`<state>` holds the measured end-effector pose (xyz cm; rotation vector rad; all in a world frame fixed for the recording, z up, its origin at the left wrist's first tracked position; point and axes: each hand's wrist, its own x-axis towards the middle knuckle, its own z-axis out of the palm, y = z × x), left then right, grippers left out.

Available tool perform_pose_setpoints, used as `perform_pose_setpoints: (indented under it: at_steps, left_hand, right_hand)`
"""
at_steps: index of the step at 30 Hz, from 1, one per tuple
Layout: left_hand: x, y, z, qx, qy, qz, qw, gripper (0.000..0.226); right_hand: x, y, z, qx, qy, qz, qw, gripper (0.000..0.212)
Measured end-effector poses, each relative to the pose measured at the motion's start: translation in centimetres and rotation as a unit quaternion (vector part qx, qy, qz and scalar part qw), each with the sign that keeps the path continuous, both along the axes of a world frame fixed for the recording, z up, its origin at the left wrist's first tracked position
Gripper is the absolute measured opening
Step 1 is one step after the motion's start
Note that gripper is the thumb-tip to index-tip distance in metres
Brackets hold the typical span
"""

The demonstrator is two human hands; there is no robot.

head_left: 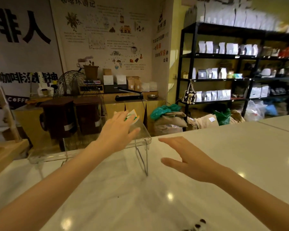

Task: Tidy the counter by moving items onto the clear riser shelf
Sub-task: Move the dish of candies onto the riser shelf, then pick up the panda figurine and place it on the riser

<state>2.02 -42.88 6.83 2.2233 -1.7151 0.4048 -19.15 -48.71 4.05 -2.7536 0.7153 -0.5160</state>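
A clear riser shelf (143,139) stands on the white counter (223,147), its thin legs showing at the right end. My left hand (117,130) reaches over the shelf top, fingers on a small green, white and yellow packet (133,116) at the shelf's far edge. The hand hides most of the packet. My right hand (188,161) hovers flat above the counter to the right of the shelf, fingers spread and holding nothing.
A wooden stand (2,154) sits at the counter's left end. A few dark coffee beans (197,225) lie near the front edge. Behind the counter are brown boxes (70,117), sacks (170,120) and black shelving (223,57) with bags.
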Motion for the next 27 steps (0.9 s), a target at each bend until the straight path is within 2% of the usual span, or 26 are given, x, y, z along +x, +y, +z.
perform_pose_setpoints:
  at_steps: [5,10,17,21,27]
  left_hand:
    - [-4.1,3.2,-2.5,0.002,-0.012,-0.085,0.996,0.063]
    - [-7.9,7.0,-6.3,0.072,0.031,-0.165,0.983,0.072]
    - [-10.3,10.4,-10.8,0.174,0.067,-0.199,0.962,0.079]
    - [-11.3,11.3,-11.9,0.172,0.066,-0.208,0.961,0.08]
    - [-12.4,12.2,-12.3,0.11,0.128,-0.201,0.965,0.048]
  right_hand:
    - [-5.1,2.3,-2.3,0.039,0.061,0.012,0.997,0.057]
    - [-8.1,4.1,-4.4,0.109,0.126,0.023,0.986,0.058]
    - [-9.2,5.6,-5.5,0.13,0.127,0.042,0.982,0.063]
    - [-9.5,6.0,-6.2,0.128,0.126,0.043,0.983,0.063]
    - [-9.3,5.9,-6.4,0.129,0.107,0.034,0.985,0.05]
